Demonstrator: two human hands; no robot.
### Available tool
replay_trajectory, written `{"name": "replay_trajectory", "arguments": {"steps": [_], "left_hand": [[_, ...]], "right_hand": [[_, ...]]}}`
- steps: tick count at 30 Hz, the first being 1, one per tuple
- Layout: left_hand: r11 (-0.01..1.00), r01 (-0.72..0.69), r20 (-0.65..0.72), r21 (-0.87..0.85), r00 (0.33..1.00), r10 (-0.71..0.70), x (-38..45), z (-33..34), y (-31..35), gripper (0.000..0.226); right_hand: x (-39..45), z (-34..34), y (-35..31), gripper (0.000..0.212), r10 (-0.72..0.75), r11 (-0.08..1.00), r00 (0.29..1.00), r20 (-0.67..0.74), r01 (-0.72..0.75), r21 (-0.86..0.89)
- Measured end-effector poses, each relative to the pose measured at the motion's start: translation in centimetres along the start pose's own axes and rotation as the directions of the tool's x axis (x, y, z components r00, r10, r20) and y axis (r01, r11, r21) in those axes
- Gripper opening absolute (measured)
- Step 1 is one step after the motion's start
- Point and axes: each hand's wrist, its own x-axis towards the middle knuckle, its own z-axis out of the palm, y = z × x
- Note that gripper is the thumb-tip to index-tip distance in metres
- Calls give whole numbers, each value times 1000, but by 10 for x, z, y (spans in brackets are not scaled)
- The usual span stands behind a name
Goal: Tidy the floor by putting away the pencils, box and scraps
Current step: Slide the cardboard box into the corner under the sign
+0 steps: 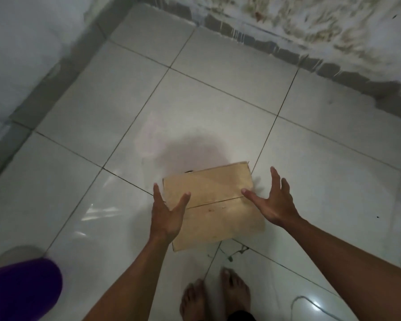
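Note:
A closed brown cardboard box [214, 205] lies on the white tiled floor [102, 117], its two top flaps meeting in a seam. My left hand [166, 214] hovers over the box's left edge, fingers spread, thumb above the top. My right hand [272, 200] is spread over the box's right edge, thumb pointing at the seam. Neither hand grips the box. A few small dark scraps [235, 252] lie on the tile just in front of the box. No pencils are visible.
A purple plastic basket [21, 290] stands at the bottom left. My bare feet [215, 295] are right behind the box. A thin white cord [310, 304] curls on the floor at the bottom right. Stained white walls close the corner at the left and back.

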Motion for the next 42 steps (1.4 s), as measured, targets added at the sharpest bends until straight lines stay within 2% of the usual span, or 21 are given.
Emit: {"name": "replay_trajectory", "arguments": {"steps": [5,10,17,23,26,29,34,37,42], "left_hand": [[996,58,-28,-70,998,-60,55,41,-41,120],[992,120,-87,-40,989,-123,82,62,-78,129],[998,49,-114,37,993,-45,90,69,-88,102],[998,-2,-139,69,990,11,89,60,-61,102],[992,-84,-159,96,982,99,87,52,-37,109],[964,-217,-187,152,952,243,84,42,-5,115],[869,-389,-182,306,872,454,90,18,47,100],[816,-427,-217,389,819,532,93,2,73,89],[746,-454,-319,487,703,636,92,-31,131,90]], "right_hand": [[57,55,30,133,-13,999,999,37,11,52],[81,90,52,141,-5,997,998,69,-1,80],[81,97,58,121,-76,992,996,36,71,106],[74,77,42,123,-102,990,995,-11,103,101],[75,62,26,124,-142,983,989,-45,146,109],[77,41,1,126,-187,977,978,-92,195,88],[85,0,-52,118,-338,941,922,-190,335,-48],[88,-23,-83,113,-401,915,889,-221,380,-133],[92,-58,-142,109,-487,869,810,-327,412,-274]]}}
